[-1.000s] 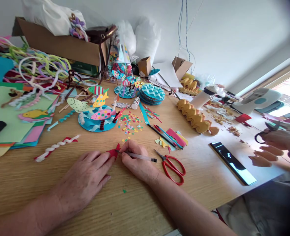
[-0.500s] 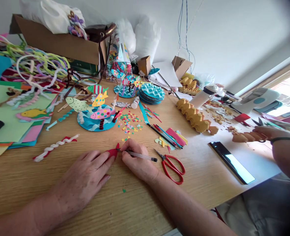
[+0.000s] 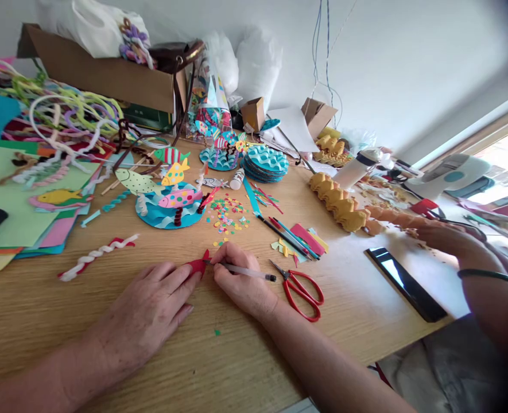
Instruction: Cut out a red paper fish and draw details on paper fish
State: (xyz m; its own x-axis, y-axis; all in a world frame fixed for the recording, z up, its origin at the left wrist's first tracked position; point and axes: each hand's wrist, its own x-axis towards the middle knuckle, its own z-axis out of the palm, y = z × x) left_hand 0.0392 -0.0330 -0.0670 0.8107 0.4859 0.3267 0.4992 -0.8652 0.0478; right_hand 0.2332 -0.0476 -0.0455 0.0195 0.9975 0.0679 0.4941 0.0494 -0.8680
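Note:
A small red paper fish point(image 3: 199, 265) lies on the wooden table, partly covered by fingertips. My left hand point(image 3: 161, 295) rests flat, its fingers stretched out and pressing the paper down, with the thumb apart. My right hand point(image 3: 245, 284) pinches a pen point(image 3: 247, 272) with a clear barrel and a dark end; its tip is at the fish's tail end. Just right of that hand lie red-handled scissors point(image 3: 302, 289), blades slightly apart. A tiny green paper scrap point(image 3: 217, 332) sits in front of me.
Paper fish stand on a blue wavy base point(image 3: 170, 215). Confetti dots point(image 3: 227, 215), colored pencils point(image 3: 288, 235) and a twisted pipe cleaner point(image 3: 99, 257) lie around. A co-worker's hand point(image 3: 447, 241) is at an egg-carton strip point(image 3: 395, 218), beside a phone point(image 3: 404, 284).
My hands, the fish and the pen stay almost in place. The co-worker's hand has moved left and farther back with the egg-carton strip.

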